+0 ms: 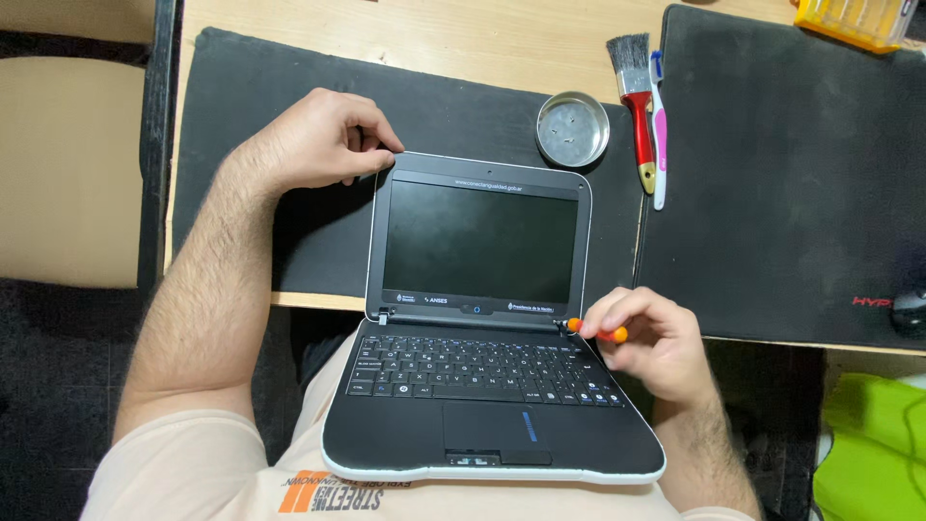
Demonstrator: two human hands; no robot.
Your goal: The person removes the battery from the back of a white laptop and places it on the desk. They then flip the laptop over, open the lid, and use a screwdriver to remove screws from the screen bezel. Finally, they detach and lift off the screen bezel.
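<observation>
While our left hand [313,140] pinches the top corner of the small laptop [482,318] resting on our lap, our right hand [646,342], closed on the orange screwdriver [598,332], should keep its tip square at the right hinge.

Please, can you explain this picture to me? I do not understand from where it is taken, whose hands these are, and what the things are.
A camera on the person's head looks down at their own hands. A small black laptop lies open, half on the lap. The left hand grips the screen's top corner. The right hand holds an orange screwdriver at the right hinge. On the black mat sit a round metal dish, a red-handled brush and a toothbrush.
</observation>
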